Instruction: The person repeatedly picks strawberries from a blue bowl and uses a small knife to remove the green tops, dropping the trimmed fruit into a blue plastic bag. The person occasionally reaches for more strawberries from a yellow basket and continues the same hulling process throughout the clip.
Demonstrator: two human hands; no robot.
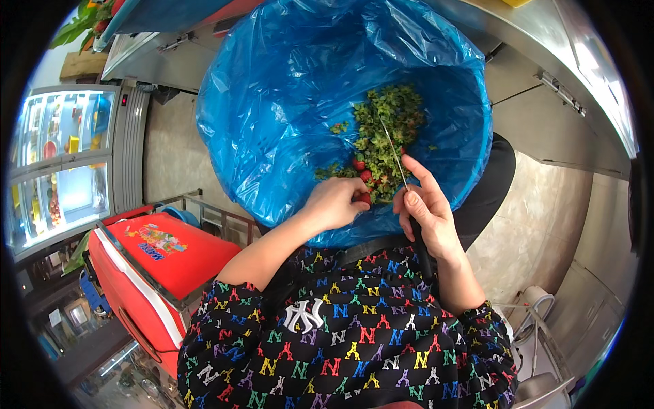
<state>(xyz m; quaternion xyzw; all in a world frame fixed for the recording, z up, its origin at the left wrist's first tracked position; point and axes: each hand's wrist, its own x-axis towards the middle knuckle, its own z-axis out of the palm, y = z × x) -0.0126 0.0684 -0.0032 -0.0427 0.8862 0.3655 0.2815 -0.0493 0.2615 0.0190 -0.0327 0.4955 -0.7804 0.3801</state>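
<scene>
Between my knees stands a wide round container lined with a blue plastic bag (265, 133). A heap of green strawberry tops (391, 122) lies in it, with several red strawberries (358, 164) at the near left side of the heap. My left hand (334, 202) has its thumb and fingers closed on a strawberry (363, 199) low in the bag. My right hand (429, 212) holds a knife (392, 145) by its black handle; the thin blade points away over the green tops. Its index finger is stretched out beside the blade.
A red cooler box (179, 250) in a metal frame stands at my left, before a lit glass-door fridge (66, 163). Steel cabinets (536, 112) rise ahead and to the right. A metal rack (541, 332) is at the lower right. Tiled floor (516, 225) shows beside my right leg.
</scene>
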